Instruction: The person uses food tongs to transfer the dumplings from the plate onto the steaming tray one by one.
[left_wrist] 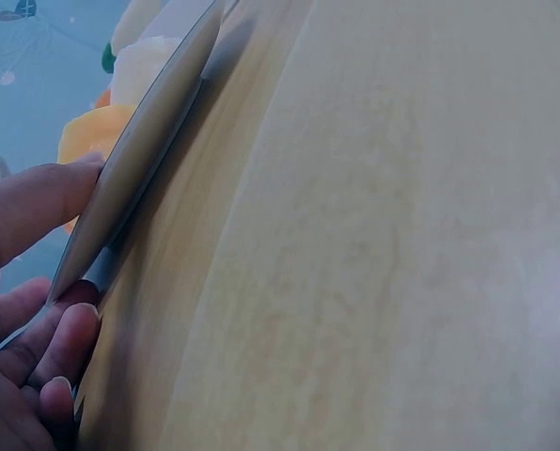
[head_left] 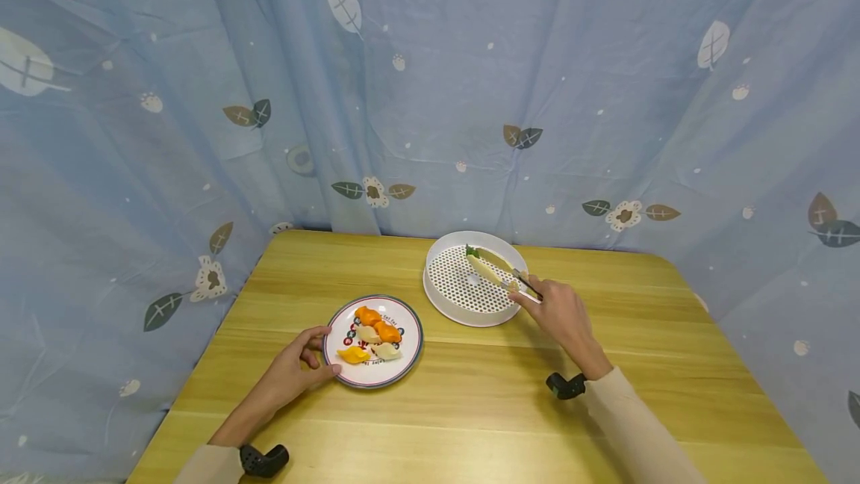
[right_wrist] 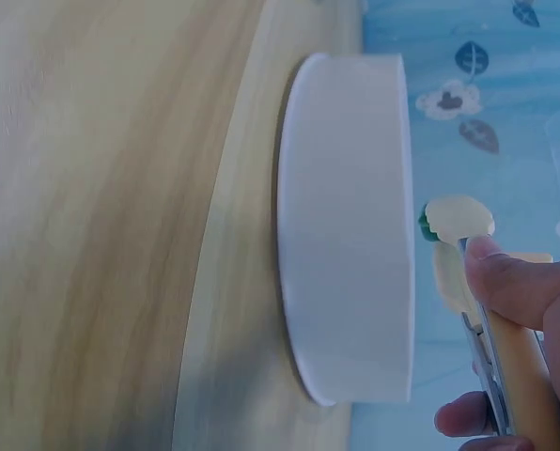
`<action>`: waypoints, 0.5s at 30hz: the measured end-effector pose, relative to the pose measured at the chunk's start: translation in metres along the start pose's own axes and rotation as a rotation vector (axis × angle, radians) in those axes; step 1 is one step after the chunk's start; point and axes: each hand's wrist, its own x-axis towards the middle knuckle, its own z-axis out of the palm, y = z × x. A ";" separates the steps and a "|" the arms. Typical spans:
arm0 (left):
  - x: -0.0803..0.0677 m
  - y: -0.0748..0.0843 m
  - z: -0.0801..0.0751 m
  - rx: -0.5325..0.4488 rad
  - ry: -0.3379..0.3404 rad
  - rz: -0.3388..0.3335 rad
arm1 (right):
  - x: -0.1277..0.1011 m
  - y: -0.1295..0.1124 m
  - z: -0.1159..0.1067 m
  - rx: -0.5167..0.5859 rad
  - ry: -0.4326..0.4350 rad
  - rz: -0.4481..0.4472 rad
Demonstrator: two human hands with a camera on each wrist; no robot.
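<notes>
With the thumb over the rim and fingers at the underside, my left hand (head_left: 290,373) grips a white plate (head_left: 366,377) with a dark blue edge. On it lie several toy dumplings: orange ones (head_left: 387,332), pale ones (head_left: 386,351) and a yellow one (head_left: 353,355). My right hand (head_left: 563,314) holds tongs (head_left: 485,272) with cream tips over a round white steamer basket (head_left: 463,311) with a perforated bottom. A small green piece (head_left: 472,251) shows at the tong tips, which hide the rest of it. In the right wrist view, the tongs (right_wrist: 505,348) stand beyond the basket's wall (right_wrist: 346,225).
The wooden table (head_left: 443,417) carries the plate at left and the basket toward the back edge. A blue patterned curtain (head_left: 437,95) hangs close behind the table and along both sides. Black wrist cameras (head_left: 566,386) sit on both wrists.
</notes>
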 end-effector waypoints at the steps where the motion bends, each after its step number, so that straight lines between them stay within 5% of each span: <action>1: 0.000 0.000 0.000 -0.004 0.000 0.001 | 0.001 0.001 0.000 0.000 -0.005 0.006; 15: 0.000 -0.001 0.000 -0.025 -0.001 0.010 | 0.018 0.019 0.012 -0.047 -0.071 0.098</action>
